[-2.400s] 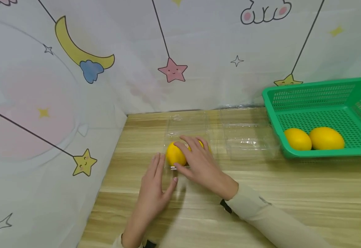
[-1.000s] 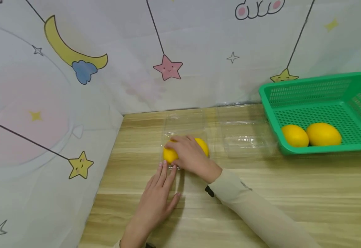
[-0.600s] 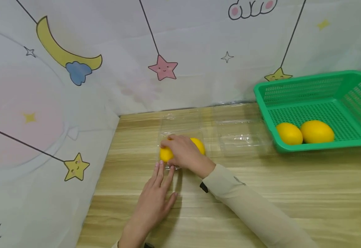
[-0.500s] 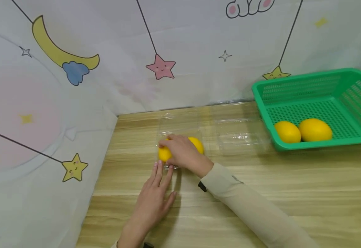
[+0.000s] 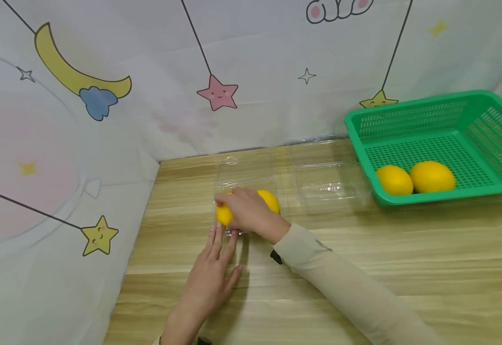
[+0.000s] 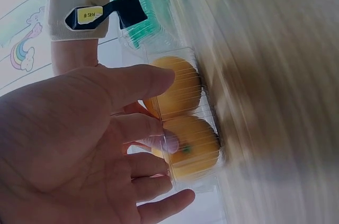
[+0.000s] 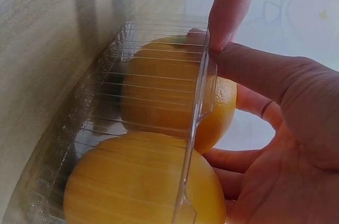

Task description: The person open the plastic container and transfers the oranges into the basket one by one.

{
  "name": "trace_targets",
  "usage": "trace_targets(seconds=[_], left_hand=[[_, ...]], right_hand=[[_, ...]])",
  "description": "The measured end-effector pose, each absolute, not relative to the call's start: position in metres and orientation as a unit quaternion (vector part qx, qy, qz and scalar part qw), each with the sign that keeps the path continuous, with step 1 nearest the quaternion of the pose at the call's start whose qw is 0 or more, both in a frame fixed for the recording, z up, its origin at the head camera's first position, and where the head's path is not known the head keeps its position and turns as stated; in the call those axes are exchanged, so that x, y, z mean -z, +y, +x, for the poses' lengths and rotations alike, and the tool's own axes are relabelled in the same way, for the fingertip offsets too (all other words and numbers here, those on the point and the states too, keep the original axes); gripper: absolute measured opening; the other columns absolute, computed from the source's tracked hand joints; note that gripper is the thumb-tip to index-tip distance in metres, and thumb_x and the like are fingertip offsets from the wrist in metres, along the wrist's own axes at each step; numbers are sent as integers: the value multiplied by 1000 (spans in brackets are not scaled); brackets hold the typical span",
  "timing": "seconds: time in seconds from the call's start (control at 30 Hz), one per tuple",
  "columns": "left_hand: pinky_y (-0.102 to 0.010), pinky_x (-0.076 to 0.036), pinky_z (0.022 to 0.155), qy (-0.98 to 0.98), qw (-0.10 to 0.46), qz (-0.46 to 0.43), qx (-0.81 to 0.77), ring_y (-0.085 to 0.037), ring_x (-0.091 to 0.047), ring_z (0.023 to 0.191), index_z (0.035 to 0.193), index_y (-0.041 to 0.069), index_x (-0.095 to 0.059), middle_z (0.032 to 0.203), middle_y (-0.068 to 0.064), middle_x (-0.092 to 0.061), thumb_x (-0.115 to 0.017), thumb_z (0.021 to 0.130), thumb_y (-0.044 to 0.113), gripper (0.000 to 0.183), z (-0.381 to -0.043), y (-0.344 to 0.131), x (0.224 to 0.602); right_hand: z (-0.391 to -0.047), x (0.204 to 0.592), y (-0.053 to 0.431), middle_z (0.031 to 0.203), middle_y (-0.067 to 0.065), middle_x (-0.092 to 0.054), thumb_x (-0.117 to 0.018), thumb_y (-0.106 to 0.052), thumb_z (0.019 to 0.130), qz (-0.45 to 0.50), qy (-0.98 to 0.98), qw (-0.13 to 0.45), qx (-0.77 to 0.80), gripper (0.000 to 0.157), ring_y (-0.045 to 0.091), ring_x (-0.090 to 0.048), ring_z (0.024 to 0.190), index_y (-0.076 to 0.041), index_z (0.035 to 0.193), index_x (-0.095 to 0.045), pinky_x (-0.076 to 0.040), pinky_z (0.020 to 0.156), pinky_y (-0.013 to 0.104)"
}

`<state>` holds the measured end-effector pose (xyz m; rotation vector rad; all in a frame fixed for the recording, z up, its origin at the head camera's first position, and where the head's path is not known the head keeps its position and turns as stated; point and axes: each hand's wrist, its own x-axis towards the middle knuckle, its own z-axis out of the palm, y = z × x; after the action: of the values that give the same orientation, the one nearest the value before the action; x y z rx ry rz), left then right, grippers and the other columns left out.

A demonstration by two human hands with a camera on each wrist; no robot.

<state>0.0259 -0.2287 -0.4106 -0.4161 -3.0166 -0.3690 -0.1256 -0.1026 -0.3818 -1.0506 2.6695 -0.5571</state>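
Two oranges sit side by side in a ribbed clear plastic clamshell box (image 7: 159, 99) with its lid folded back. My right hand (image 5: 253, 209) reaches over them and grips the left orange (image 5: 223, 215), its thumb inside the front wall and its fingers round the far side. Next to that hand lies the right orange (image 5: 269, 200), partly covered in the head view. My left hand (image 5: 206, 275) lies in front of the box with fingers extended, fingertips right at its front rim. In the left wrist view a green stem end shows on the gripped orange (image 6: 192, 163).
Another open clear clamshell box (image 5: 326, 184) stands to the right. Beyond it is a green mesh basket (image 5: 488, 187) holding two more oranges (image 5: 432, 176). A white curtain (image 5: 259, 129) printed with stars borders the wooden table (image 5: 320, 306) at the back and left.
My right hand has moved left and closed on the left orange, uncovering the right one. My left hand's fingers have come up to the box's front rim. The head view has shifted slightly.
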Motion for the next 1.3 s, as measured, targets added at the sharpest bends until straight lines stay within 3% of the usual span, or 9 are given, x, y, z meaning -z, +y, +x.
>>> trace_targets(seconds=[0.2, 0.4, 0.7, 0.9, 1.3], left_hand=[[-60, -43, 116, -984, 30, -139, 108, -48, -29, 156, 159, 1, -46, 167, -34, -28, -77, 98, 29, 74, 28, -228, 411], [-64, -49, 109, -985, 24, -122, 122, -47, -30, 157, 157, 2, -50, 168, -31, -29, -75, 99, 30, 69, 32, -227, 409], [-63, -52, 104, -988, 15, -107, 113, -43, -29, 158, 158, 6, -49, 170, -28, -27, -74, 100, 33, 69, 32, -226, 407], [-63, -54, 100, -988, 9, -102, 111, -42, -27, 159, 160, 7, -47, 170, -28, -26, -74, 100, 34, 71, 30, -226, 406], [-67, -56, 93, -987, 4, -101, 128, -43, -23, 160, 162, 6, -44, 172, -28, -19, -72, 101, 33, 72, 28, -227, 406]], right_hand=[[-122, 382, -103, 130, 4, -71, -88, -27, 89, -347, 910, 117, 194, 51, 29, -57, 133, -24, 133, -64, -25, 127, 55], [-119, 384, -102, 139, 6, -68, -88, -26, 89, -347, 907, 121, 206, 57, 31, -53, 141, -24, 140, -62, -12, 132, 54], [-120, 388, -98, 147, 11, -60, -85, -26, 91, -345, 902, 129, 225, 62, 33, -51, 143, -23, 148, -58, -6, 132, 55], [-123, 385, -95, 145, 8, -64, -87, -30, 89, -343, 898, 111, 251, 60, 31, -53, 141, -22, 144, -64, -8, 131, 57], [-129, 370, -83, 145, 9, -62, -88, -38, 87, -353, 878, 56, 318, 65, 30, -52, 140, -24, 146, -63, -10, 130, 57]])
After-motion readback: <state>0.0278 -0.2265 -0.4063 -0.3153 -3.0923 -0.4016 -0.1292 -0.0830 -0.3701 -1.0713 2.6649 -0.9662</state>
